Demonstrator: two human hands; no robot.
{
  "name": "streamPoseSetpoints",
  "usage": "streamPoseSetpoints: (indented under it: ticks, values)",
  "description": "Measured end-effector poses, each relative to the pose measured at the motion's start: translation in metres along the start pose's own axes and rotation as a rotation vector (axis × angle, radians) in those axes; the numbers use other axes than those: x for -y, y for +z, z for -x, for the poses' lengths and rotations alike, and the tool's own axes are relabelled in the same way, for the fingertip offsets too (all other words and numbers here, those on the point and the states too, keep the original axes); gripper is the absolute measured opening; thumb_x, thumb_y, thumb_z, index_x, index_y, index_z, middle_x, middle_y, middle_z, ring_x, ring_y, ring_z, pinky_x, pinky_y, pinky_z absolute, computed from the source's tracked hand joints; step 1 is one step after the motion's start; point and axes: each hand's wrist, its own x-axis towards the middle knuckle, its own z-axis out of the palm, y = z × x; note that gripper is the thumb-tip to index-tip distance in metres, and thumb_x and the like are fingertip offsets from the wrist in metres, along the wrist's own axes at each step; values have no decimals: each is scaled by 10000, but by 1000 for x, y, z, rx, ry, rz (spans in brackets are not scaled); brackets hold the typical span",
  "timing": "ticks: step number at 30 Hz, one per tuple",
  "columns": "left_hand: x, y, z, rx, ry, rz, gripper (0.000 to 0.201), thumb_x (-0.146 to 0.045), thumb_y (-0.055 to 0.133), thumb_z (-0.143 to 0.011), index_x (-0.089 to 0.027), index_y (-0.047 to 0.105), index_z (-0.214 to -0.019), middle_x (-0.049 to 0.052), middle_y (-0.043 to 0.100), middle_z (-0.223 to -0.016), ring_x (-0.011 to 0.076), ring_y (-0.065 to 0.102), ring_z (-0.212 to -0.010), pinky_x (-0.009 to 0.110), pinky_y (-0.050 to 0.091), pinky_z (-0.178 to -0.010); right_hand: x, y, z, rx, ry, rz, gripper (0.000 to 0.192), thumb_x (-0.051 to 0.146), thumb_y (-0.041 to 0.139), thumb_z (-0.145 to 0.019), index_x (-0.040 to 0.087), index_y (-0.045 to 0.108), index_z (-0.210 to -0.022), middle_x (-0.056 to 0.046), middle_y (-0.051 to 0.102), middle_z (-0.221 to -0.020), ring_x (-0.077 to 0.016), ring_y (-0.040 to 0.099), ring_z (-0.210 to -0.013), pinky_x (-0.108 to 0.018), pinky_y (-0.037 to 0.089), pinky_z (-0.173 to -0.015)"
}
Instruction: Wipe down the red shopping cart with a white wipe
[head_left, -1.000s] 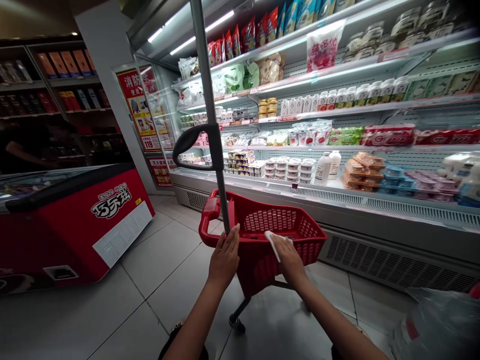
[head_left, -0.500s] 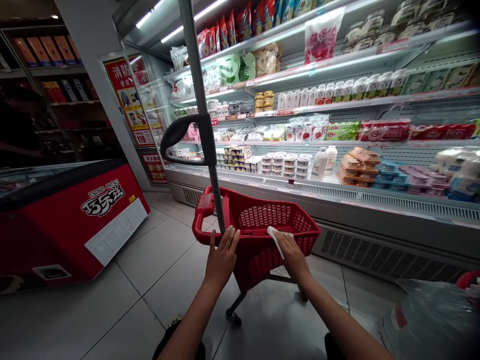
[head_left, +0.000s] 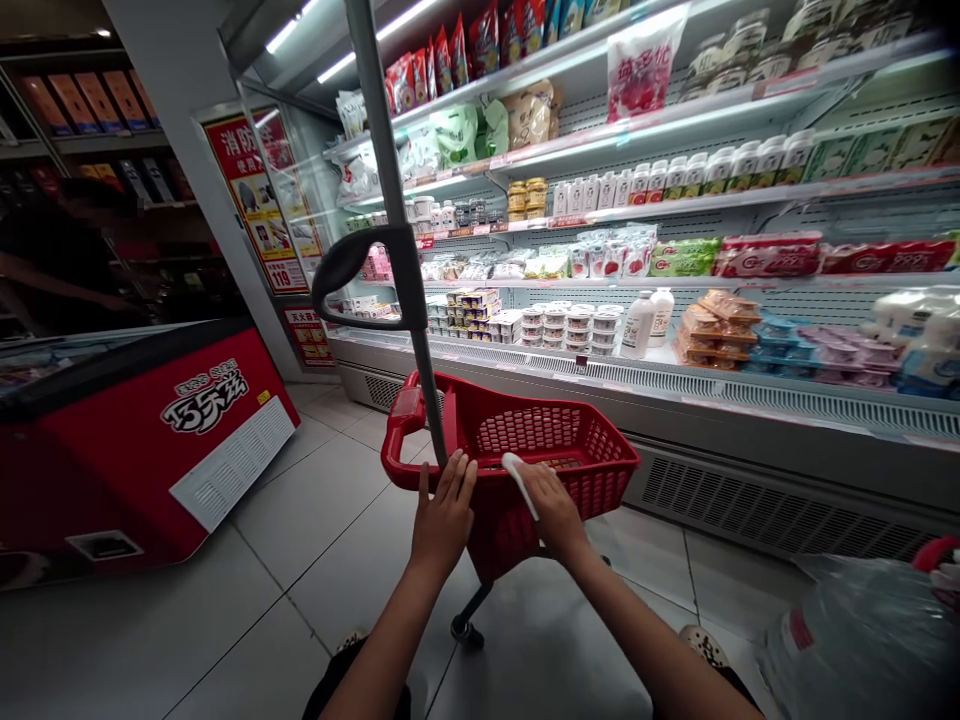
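A red plastic basket cart point(head_left: 592, 450) on wheels stands on the tiled floor in front of me. Its grey pole point(head_left: 390, 200) rises up past a black handle point(head_left: 352, 265). My left hand point(head_left: 442, 515) rests flat on the near rim beside the base of the pole, fingers spread. My right hand point(head_left: 551, 505) presses a white cloth point(head_left: 517, 475) against the near rim of the basket, close to the left hand.
A lit refrigerated shelf unit point(head_left: 675, 390) with yoghurt cups, bottles and packets runs along the right. A red chest freezer point(head_left: 150, 440) stands at left, with a person's arm point(head_left: 67, 280) behind it. A large clear water bottle point(head_left: 862, 640) lies at the lower right.
My right hand with the cloth has slid left along the near rim toward the left hand. The left hand stays on the rim by the pole.
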Motion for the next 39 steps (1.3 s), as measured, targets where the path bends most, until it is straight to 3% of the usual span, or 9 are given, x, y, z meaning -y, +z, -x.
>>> streamPoseSetpoints:
  ticks: [4, 7, 12, 16, 19, 26, 30, 34, 39]
  values:
    - [0, 0, 2, 23, -26, -3, 738, -95, 495, -892, -282, 380, -1596, 69, 462, -1605, 262, 265, -1564, 594, -89, -1274, -71, -21, 34, 43, 92, 131, 786, 42, 383, -853, 239, 344, -1613, -67, 555, -1530, -228, 516, -1385, -480, 346, -1215]
    - [-6, 4, 2, 35, -39, -7, 772, -112, 549, -879, -351, 378, -1593, 85, 467, -1600, 296, 247, -1569, 627, -70, -1261, -90, -24, 46, 38, 161, 175, 810, 36, 391, -836, 238, 335, -1618, -75, 564, -1520, -248, 507, -1393, -504, 337, -1216]
    - [-16, 12, 1, 37, -75, 15, 811, -110, 624, -826, -385, 428, -1563, 114, 493, -1569, 331, 262, -1562, 629, 17, -1268, -37, 0, 28, -9, 125, 93, 959, 13, 393, -757, 220, 165, -1665, -64, 482, -1592, -235, 404, -1476, -481, 367, -1213]
    - [-14, 12, 0, 33, -77, 23, 818, -115, 641, -821, -384, 426, -1563, 129, 488, -1567, 332, 286, -1554, 626, 42, -1269, 22, 12, 0, 23, 28, -74, 898, 12, 365, -797, 216, 211, -1657, -60, 446, -1616, -212, 365, -1501, -457, 372, -1223]
    - [-8, 9, 0, 38, -61, 15, 828, -118, 640, -824, -383, 406, -1573, 128, 435, -1611, 324, 271, -1560, 613, 42, -1273, 27, 9, -7, 31, 3, -97, 869, 15, 371, -811, 223, 252, -1647, -67, 482, -1589, -218, 405, -1475, -470, 365, -1226]
    - [0, 2, 0, 44, -55, -6, 773, -129, 607, -818, -345, 452, -1544, 76, 304, -1687, 326, 161, -1588, 644, -1, -1264, -76, -20, 41, 53, 123, 139, 741, 65, 387, -875, 258, 388, -1591, -64, 597, -1474, -227, 509, -1385, -472, 354, -1211]
    - [-12, 7, -4, 65, 0, -4, 749, -112, 553, -798, -179, 453, -1537, 103, 297, -1686, 290, 164, -1593, 553, 64, -1305, -107, -29, 63, 48, 183, 181, 711, 87, 380, -901, 268, 388, -1589, -79, 582, -1483, -248, 506, -1391, -500, 324, -1222]
    - [-33, 18, -11, 103, -30, 25, 694, -199, 608, -784, -38, 517, -1452, 222, 376, -1631, 359, 286, -1549, 506, 189, -1298, -71, -7, 53, -32, 202, 144, 823, 69, 390, -858, 251, 245, -1648, -84, 511, -1553, -260, 412, -1471, -506, 362, -1208]
    - [-43, 26, -14, 108, -43, 49, 805, -255, 678, -768, -169, 464, -1539, 161, 456, -1593, 448, 306, -1510, 643, 186, -1255, 3, 24, 15, 28, 68, -25, 886, 29, 380, -804, 211, 214, -1655, -77, 420, -1630, -242, 320, -1524, -494, 362, -1219]
